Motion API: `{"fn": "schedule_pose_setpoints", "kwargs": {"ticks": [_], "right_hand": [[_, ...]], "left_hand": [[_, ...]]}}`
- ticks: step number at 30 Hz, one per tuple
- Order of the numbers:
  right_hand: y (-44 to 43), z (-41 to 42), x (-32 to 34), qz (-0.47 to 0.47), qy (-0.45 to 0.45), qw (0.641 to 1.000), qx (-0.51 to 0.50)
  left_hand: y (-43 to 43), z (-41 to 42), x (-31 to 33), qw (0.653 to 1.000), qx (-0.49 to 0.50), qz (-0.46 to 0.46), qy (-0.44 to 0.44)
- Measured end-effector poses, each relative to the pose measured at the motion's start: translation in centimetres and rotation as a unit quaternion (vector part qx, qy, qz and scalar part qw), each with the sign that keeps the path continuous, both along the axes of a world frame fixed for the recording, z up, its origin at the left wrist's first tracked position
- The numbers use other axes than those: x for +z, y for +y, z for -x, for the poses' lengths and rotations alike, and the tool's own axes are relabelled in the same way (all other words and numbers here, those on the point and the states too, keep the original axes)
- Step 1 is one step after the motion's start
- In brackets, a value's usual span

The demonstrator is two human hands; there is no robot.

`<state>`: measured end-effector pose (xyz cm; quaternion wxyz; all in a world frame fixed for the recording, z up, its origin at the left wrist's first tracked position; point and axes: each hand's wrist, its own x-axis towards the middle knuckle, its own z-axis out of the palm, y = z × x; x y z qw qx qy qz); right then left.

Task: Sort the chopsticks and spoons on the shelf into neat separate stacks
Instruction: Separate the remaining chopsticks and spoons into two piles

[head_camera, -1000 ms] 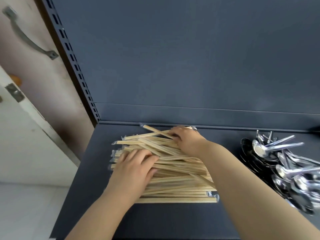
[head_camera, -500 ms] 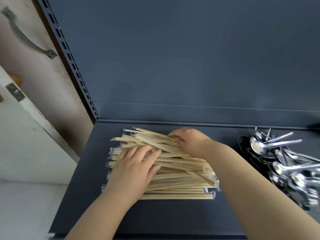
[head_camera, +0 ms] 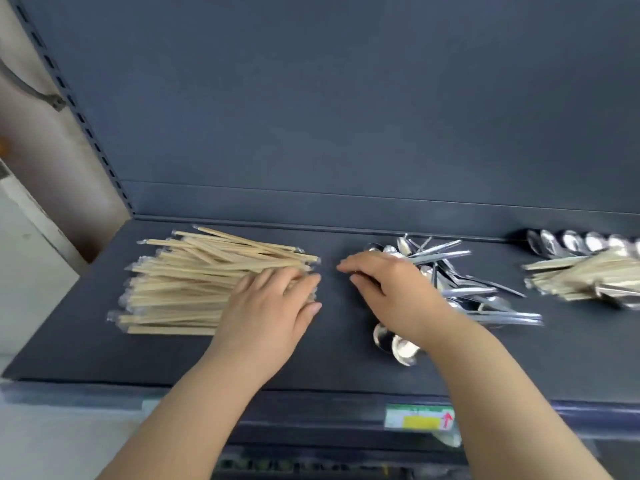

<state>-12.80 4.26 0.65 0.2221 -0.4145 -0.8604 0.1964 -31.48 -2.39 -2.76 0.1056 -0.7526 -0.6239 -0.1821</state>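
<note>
L hand flat on chopsticks, R hand loose over spoons on dark shelf.

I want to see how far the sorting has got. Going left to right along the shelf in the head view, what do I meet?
wrapped chopstick pile → left hand, resting on that pile's right end → right hand → spoon heap → second chopstick bundle at the right edge

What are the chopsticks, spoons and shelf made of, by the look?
Chopsticks: pale, matte wood or bamboo, each in a clear glossy wrapper, probably plastic, glinting at the ends. Spoons: polished metal, likely stainless steel, given mirror-like reflections. Shelf: dark grey, matte, probably painted sheet metal; uniform flat surface.
</note>
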Motion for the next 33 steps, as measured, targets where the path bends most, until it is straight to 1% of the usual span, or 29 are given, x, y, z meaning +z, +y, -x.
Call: {"fn": "schedule_pose_setpoints", "kwargs": {"ticks": [5, 10, 14, 19, 23, 27, 33], "right_hand": [[-4.1, -12.9, 0.1, 0.007, -0.012, 0.999, -0.052], [-6.9, -23.4, -0.5, 0.033, -0.008, 0.993, -0.111], [-7.5, -26.6, -1.3, 0.079, -0.001, 0.989, -0.127], [-6.2, -29.7, -2.0, 0.098, 0.010, 0.983, -0.152], [-4.0, -31.3, -1.7, 0.090, 0.010, 0.979, -0.181], [-2.0, -33.6, -2.0, 0.080, 0.032, 0.972, -0.217], [0.1, -38.1, -3.4, 0.086, 0.057, 0.954, -0.280]], "left_hand": [[-2.3, -11.0, 0.2, 1.000, -0.022, -0.008, -0.007], [-3.8, -20.7, -0.5, 0.998, -0.060, 0.022, -0.024], [-3.8, -23.6, -0.6, 0.996, -0.072, 0.037, -0.030], [-1.1, -26.2, -0.1, 0.995, -0.084, 0.043, -0.024], [2.2, -27.5, 0.1, 0.994, -0.098, 0.031, -0.041], [5.5, -29.3, 0.0, 0.992, -0.115, 0.026, -0.041], [8.9, -33.1, -0.3, 0.985, -0.160, 0.061, -0.038]]}}
